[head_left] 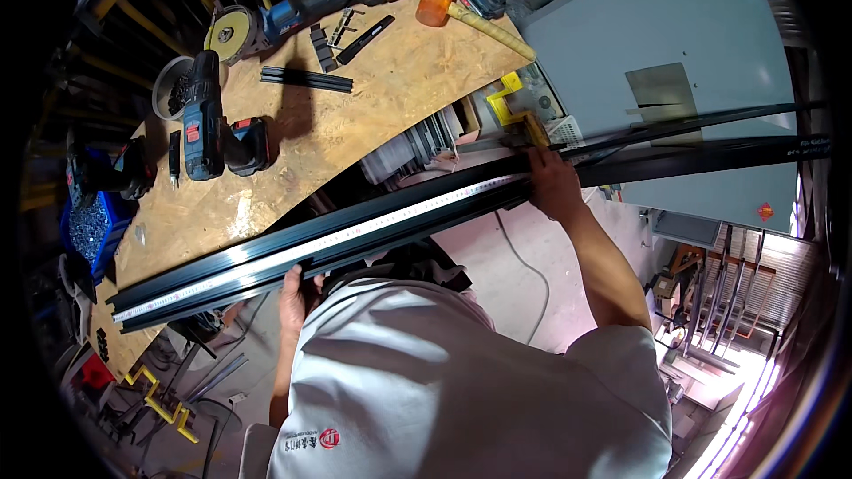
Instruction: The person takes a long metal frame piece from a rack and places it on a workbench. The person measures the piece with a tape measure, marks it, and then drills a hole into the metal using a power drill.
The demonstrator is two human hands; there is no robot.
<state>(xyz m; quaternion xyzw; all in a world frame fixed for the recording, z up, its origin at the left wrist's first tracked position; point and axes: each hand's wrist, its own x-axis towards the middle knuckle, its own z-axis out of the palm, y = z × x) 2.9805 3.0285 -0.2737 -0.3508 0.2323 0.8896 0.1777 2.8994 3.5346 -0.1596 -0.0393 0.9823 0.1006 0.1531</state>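
Long black metal profiles [408, 193] lie slantwise across the near edge of the workbench and run off to the right. Along them stretches the white blade of a tape measure [359, 232], from their left end up to my right hand. My left hand [296, 300] closes on the near edge of the profiles, its fingertips at the rim. My right hand [556, 186] is closed where the blade ends, fingers reaching over the far edge; the tape's case is hidden there.
On the wooden workbench [390, 80] are a cordless drill [204, 120], an angle grinder [302, 13], an orange-headed mallet [437, 4] and short black profile pieces [306, 79]. A blue bin of screws [89, 226] stands at its left edge. Yellow brackets [160, 405] stick out below. A cable [524, 262] trails across the floor.
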